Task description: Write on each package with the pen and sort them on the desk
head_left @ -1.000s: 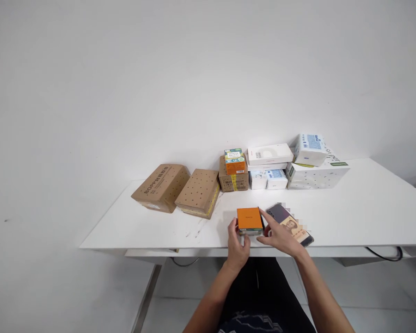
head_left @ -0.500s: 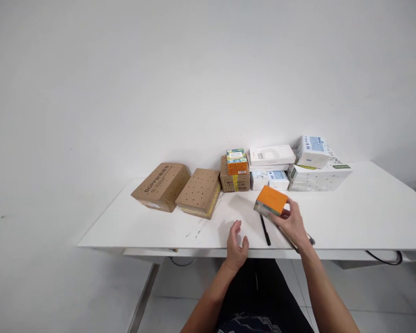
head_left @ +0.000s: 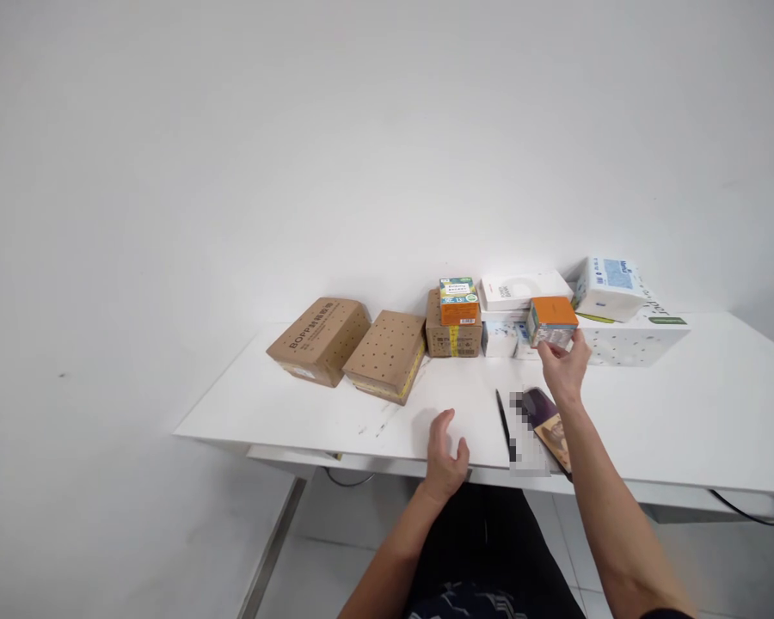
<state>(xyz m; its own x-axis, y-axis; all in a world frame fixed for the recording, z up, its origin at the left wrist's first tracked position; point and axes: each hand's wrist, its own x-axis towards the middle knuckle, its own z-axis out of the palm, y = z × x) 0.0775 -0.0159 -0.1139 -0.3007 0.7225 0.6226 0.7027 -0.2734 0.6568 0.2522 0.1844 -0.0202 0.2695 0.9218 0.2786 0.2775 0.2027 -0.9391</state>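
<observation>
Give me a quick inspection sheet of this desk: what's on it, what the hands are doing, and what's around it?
Surface: white table, faint scuff marks near the front left.
Things in hand: orange box, held up in front of the back row of boxes.
Clutter: two brown cartons; small carton topped by an orange-green box; white boxes; tissue pack; black pen; phone, partly blurred.
Hands: right hand grips the orange box; left hand rests open at the table's front edge.
Cables: black cable under the table, right.
Surroundings: plain white wall, tiled floor.
</observation>
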